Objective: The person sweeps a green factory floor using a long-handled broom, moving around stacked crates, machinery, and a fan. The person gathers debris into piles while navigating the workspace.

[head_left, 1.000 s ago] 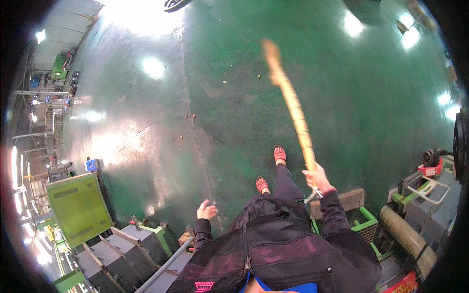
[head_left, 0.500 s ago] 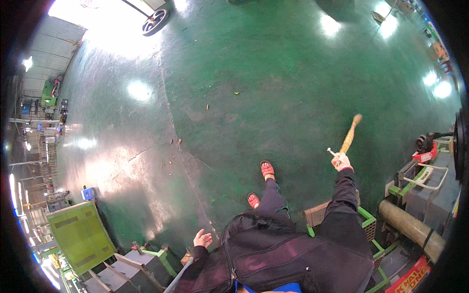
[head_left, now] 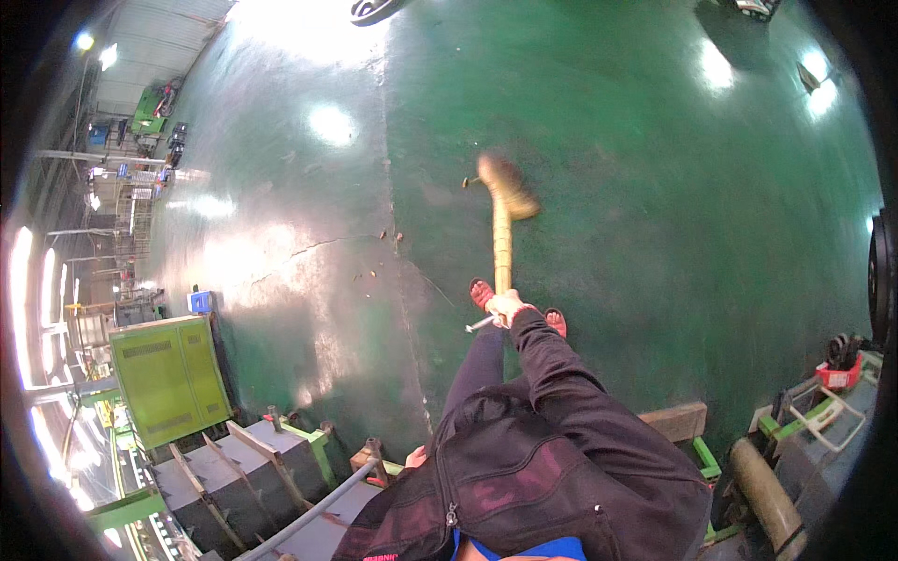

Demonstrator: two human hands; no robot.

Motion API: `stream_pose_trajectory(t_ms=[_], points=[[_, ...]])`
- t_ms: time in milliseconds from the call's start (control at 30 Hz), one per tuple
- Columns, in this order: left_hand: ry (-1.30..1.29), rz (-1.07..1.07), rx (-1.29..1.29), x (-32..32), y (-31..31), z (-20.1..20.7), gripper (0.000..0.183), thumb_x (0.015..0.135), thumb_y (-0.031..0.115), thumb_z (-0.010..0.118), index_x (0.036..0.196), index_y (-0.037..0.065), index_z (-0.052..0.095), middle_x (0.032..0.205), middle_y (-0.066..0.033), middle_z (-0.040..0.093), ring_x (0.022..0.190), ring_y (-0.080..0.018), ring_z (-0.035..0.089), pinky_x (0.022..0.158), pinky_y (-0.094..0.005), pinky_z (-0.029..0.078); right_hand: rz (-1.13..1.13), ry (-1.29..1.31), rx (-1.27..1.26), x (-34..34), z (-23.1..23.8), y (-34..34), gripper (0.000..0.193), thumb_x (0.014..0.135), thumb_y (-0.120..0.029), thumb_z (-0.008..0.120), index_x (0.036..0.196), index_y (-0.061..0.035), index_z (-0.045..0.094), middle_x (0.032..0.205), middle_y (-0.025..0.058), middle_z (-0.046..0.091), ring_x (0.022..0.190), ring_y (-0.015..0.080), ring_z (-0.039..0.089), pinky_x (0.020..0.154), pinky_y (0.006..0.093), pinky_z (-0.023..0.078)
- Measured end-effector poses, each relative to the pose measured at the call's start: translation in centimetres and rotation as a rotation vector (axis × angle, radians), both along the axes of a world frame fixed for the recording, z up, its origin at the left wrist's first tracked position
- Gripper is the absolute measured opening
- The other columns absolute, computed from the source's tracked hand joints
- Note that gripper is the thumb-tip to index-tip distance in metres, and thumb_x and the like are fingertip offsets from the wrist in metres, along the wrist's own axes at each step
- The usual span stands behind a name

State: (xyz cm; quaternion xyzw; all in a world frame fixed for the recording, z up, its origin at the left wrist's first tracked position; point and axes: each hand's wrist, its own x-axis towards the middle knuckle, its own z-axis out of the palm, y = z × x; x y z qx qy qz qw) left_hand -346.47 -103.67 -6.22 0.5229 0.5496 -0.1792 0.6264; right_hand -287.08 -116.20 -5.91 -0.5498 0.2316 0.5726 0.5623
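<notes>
Out in front of my body, my right hand (head_left: 506, 308) is wrapped round the lower end of a yellow-handled tool (head_left: 503, 245). Bands run across its handle, and its wide brown-and-yellow head is smeared by motion, so I cannot tell its exact kind. A thin silver metal piece (head_left: 481, 324), rather like a bolt, sticks out of the same hand to the left. Low beside my jacket, only a bit of my left hand (head_left: 416, 456) shows; the sleeve and jacket hide the rest, fingers included.
Green floor (head_left: 636, 234) with small scraps spreads ahead. At left stand a green cabinet (head_left: 173, 381) and a grey ribbed frame with a pipe rail (head_left: 313, 517). At right lie a thick tan roll (head_left: 765, 496), a wooden block (head_left: 675, 423) and a red bin (head_left: 839, 375).
My right hand has swung the yellow-handled tool from the right to the middle, before my feet. My left hand has drawn back towards the jacket. The view has shifted, and my feet have stepped.
</notes>
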Motion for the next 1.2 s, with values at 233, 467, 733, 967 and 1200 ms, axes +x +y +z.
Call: stream_pose_trajectory(t_ms=[233, 467, 733, 967, 1200], points=[[-0.088, -0.215, 0.311, 15.0, 7.3, 2.6, 0.031, 0.065, 0.011, 0.056, 0.096, 0.008, 0.058, 0.077, -0.0102, 0.060, 0.066, -0.0124, 0.056, 0.062, -0.0246, 0.045, -0.105, 0.290, 0.518, 6.2, 8.0, 4.5, 0.010, 0.077, -0.005, 0.050, 0.082, -0.0047, 0.042, 0.049, -0.0023, 0.036, 0.030, 0.0074, 0.032, 0.028, 0.0197, 0.028], [0.060, -0.126, 0.118, 36.4, 19.2, 7.0, 0.041, 0.071, 0.010, 0.048, 0.112, 0.010, 0.046, 0.082, -0.0102, 0.059, 0.066, -0.0135, 0.056, 0.056, -0.0268, 0.046, -0.395, 0.133, 0.340, 8.5, 13.0, -2.9, 0.028, 0.074, -0.002, 0.053, 0.099, -0.0028, 0.042, 0.052, -0.0019, 0.034, 0.032, 0.0062, 0.028, 0.030, 0.0194, 0.024], [-0.086, 0.062, 0.035, 42.2, 28.3, 5.8, 0.046, 0.069, 0.006, 0.050, 0.115, 0.008, 0.041, 0.086, -0.0117, 0.059, 0.067, -0.0138, 0.056, 0.056, -0.0250, 0.045, -0.798, -0.123, 0.043, 16.9, 10.6, -10.5, 0.011, 0.076, -0.005, 0.048, 0.074, -0.0049, 0.036, 0.048, -0.0042, 0.029, 0.034, 0.0070, 0.030, 0.032, 0.0196, 0.029], [0.488, -0.713, 0.212, 34.1, 29.1, 0.3, 0.062, 0.058, 0.039, 0.058, 0.109, 0.004, 0.049, 0.111, -0.0129, 0.049, 0.103, -0.0243, 0.046, 0.086, -0.0310, 0.038, -1.087, -0.067, 0.230, 29.5, 5.7, -12.9, 0.012, 0.076, -0.001, 0.046, 0.088, -0.0022, 0.049, 0.052, -0.0032, 0.032, 0.040, 0.0060, 0.033, 0.038, 0.0209, 0.034], [0.096, 0.175, -0.177, 35.5, 26.1, 3.0, 0.038, 0.071, 0.014, 0.054, 0.108, 0.004, 0.048, 0.090, -0.0065, 0.059, 0.074, -0.0158, 0.058, 0.059, -0.0299, 0.046, -0.363, 0.389, 0.302, 29.1, -2.2, 6.2, 0.026, 0.067, -0.028, 0.043, 0.049, -0.0095, 0.039, 0.044, 0.0033, 0.035, 0.036, 0.0170, 0.032, 0.035, 0.0294, 0.025]])
